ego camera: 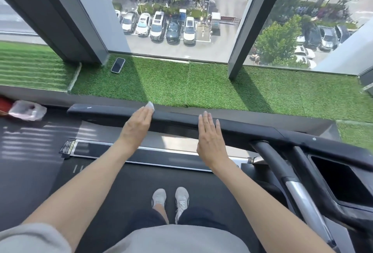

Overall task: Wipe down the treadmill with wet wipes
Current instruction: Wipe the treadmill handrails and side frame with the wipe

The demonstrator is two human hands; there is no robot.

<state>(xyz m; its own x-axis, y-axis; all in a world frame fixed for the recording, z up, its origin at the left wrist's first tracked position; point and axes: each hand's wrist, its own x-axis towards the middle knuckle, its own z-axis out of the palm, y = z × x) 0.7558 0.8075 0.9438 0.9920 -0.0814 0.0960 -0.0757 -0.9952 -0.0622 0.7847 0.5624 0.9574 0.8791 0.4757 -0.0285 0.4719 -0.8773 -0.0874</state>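
Fingers of the left hand [137,125] lie straight and together, pressing a crumpled white wet wipe [150,105] onto the smooth, rounded black top bar of the treadmill [242,127]; only a corner of the wipe shows past the fingertips. The right hand [210,133] rests flat on the same bar nearby, fingers extended, holding nothing. Grey knit sneakers [159,197] stand on the matte black belt [125,188]. A glossy dark rectangular phone [118,65] lies on bristly green artificial turf [201,85]; a wrinkled translucent plastic packet [28,110] sits far left.
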